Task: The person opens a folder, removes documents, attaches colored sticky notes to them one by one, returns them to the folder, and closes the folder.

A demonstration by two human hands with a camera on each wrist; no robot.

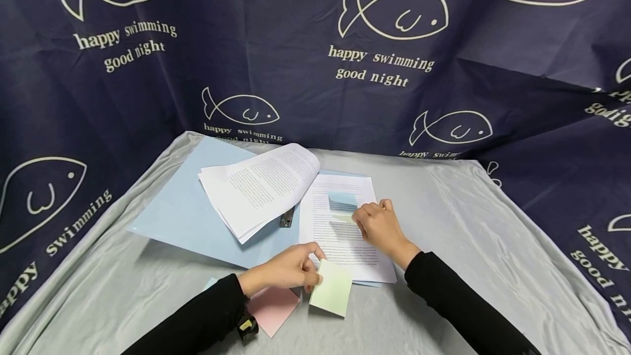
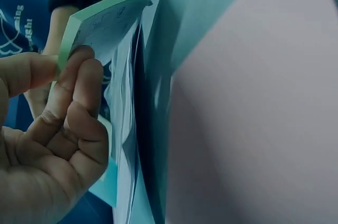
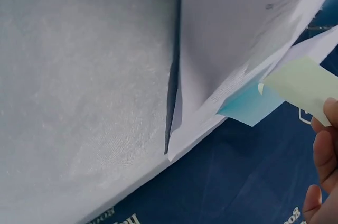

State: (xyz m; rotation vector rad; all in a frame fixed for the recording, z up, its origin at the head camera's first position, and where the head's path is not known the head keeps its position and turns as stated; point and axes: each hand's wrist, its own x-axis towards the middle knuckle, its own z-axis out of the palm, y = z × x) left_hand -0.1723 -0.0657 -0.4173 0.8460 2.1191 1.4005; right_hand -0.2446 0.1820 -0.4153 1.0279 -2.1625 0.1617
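Note:
In the head view my left hand pinches a pale green sticky-note pad between thumb and fingers, near the bottom edge of a printed page. The pad's thick edge shows in the left wrist view. My right hand pinches a single green sticky note by one end, over the middle of that page. Just above it, a blue sticky note is on the page with its lower edge lifted. Part of the green note is hidden behind the right fingers in the head view.
Turned-over printed sheets curl across the left side of an open light blue folder, beside its metal clip. A pink sticky-note pad lies under the left forearm. A grey cloth covers the table; a navy curtain hangs behind.

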